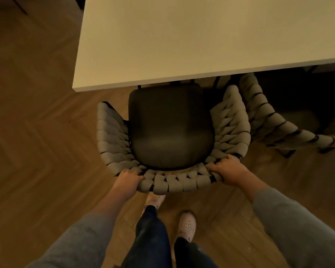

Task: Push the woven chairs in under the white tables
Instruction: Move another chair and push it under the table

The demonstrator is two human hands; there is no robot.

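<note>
Woven chair (182, 182) backrest gripped by L hand (129, 178) & R hand (227, 170), seat front under white table (201, 41)

Woven chair (172, 182), dark seat front just under white table (201, 35) edge

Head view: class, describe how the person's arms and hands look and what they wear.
Both arms wear grey long sleeves, the left sleeve and right sleeve ending short of the wrists, so the forearms are bare. The left hand and right hand are bare: no gloves, watch or rings show.
</note>
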